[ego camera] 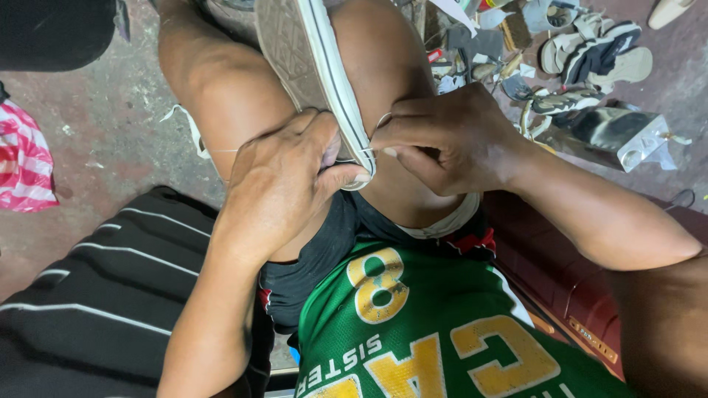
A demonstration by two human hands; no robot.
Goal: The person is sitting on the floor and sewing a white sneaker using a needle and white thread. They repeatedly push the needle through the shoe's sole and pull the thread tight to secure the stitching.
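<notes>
Two hands (284, 180) (442, 144) on rubber-soled canvas shoe (313, 70), thin thread (221, 150) w/ it.

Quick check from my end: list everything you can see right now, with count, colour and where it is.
shoe: one, grey sole with white edge band, clamped between the knees, sole up
thread: one, pale, running left from the shoe's edge
needle: one, thin metal loop at the right fingertips; hard to tell exactly
sandals and shoes: a pile, mixed black, white and tan, top right on the floor
metal stand: one, silvery, right of the pile
striped cloth: one, black with white lines, lower left
bag: one, pink and white, left edge
floor: grey and reddish concrete
jersey: one, green with yellow print, bottom centre
left hand: gripping the shoe's end
right hand: pinching at the shoe's edge
</notes>
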